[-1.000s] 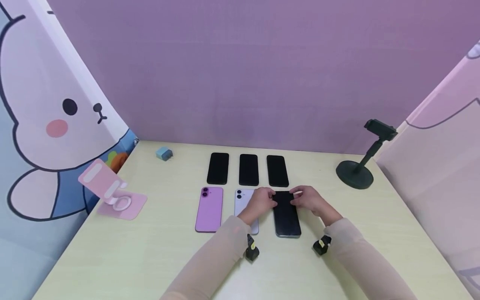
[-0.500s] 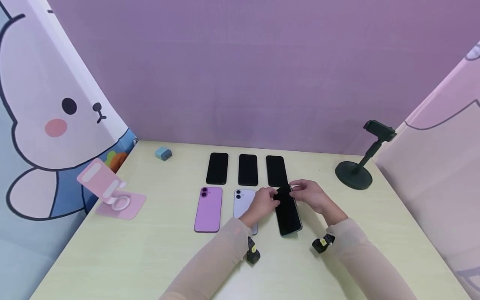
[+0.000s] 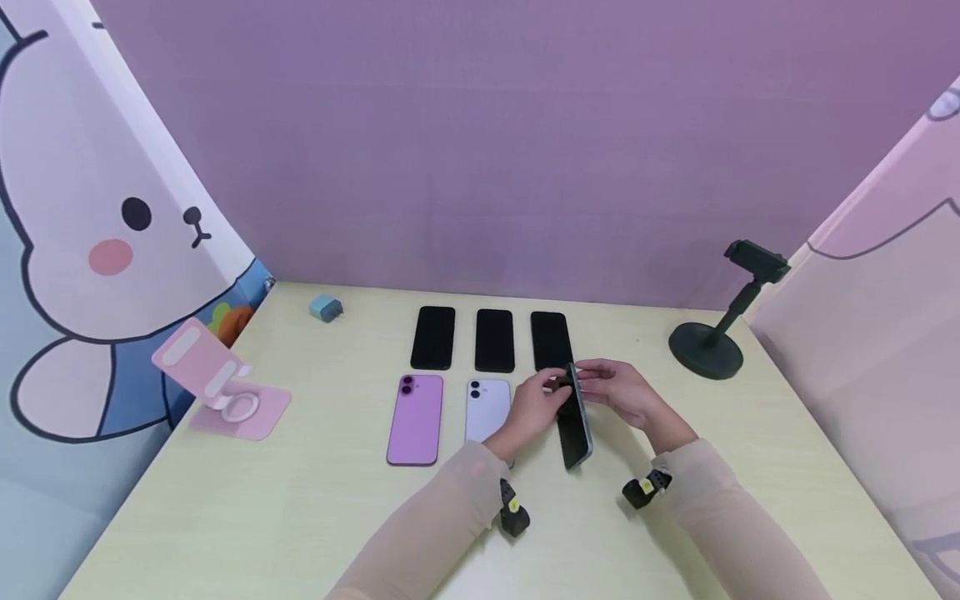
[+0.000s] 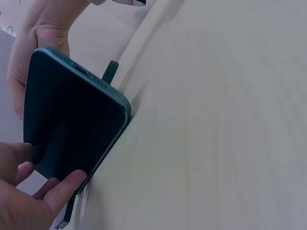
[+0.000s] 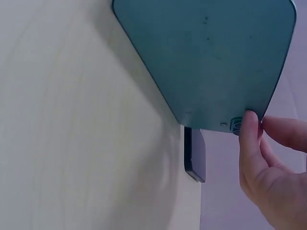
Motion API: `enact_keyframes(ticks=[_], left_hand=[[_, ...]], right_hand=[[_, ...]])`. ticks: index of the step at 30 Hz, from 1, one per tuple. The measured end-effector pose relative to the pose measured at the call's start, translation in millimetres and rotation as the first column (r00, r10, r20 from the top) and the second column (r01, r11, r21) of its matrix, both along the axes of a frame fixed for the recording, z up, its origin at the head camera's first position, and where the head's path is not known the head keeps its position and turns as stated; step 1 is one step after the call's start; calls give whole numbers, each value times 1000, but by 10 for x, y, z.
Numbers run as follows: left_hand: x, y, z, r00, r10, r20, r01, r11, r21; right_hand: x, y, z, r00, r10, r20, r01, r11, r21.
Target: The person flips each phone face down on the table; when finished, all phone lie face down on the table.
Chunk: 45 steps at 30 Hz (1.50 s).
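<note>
A smartphone (image 3: 573, 433) stands tilted up on its long edge, its dark screen facing left. Its teal back (image 5: 211, 67) fills the top of the right wrist view. My right hand (image 3: 622, 393) pinches its top corner, beside the camera (image 5: 236, 125). From the other side my left hand (image 3: 531, 410) holds the upper end; in the left wrist view fingertips (image 4: 72, 179) lie against the screen. Just left is a lavender phone (image 3: 487, 408), back up and partly behind my left hand. A purple phone (image 3: 415, 421) lies further left, also back up.
Behind lie black-screened phones, one left (image 3: 432, 337), one middle (image 3: 494, 341) and one right (image 3: 551, 340), partly covered by the hands. A pink folding stand (image 3: 225, 392) and blue charger (image 3: 326, 307) stand left. A dark green phone stand (image 3: 708, 350) is at the right.
The phone lay flat on the table, screen up, between both hands. Its right side has risen, so it now stands on edge, and my right hand has moved slightly up and behind it.
</note>
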<state>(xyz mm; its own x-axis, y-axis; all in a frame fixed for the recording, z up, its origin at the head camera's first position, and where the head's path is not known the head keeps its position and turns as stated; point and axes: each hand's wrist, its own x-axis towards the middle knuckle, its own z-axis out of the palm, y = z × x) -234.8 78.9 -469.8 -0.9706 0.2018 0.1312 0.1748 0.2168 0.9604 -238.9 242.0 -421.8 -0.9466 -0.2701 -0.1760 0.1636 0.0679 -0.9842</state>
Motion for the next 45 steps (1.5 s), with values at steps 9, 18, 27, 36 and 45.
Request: enact_keyframes(ticks=[9,18,27,36,45], left_hand=[[15,42,3,992,1,123,-24,982,185],[6,25,15,995,-3,104,-13,988,154],[21,11,89,998,33,51,-35,998,45],[39,-64,251,997,45,-55,-53,984,-167],[-16,-185,206,997,30,76,-19,989,-147]], right_hand=[[12,-37,23,999,20,-34,-20,1000,-16],[7,-43,22,999,31,-32,-32,999,-30],[5,-52,-69,999,51,-3,-50,999,20],[-27,-101,-226,996,75,-42,-69,989,131],[-35,-145,-274,998,52,-37,-40,958,283]])
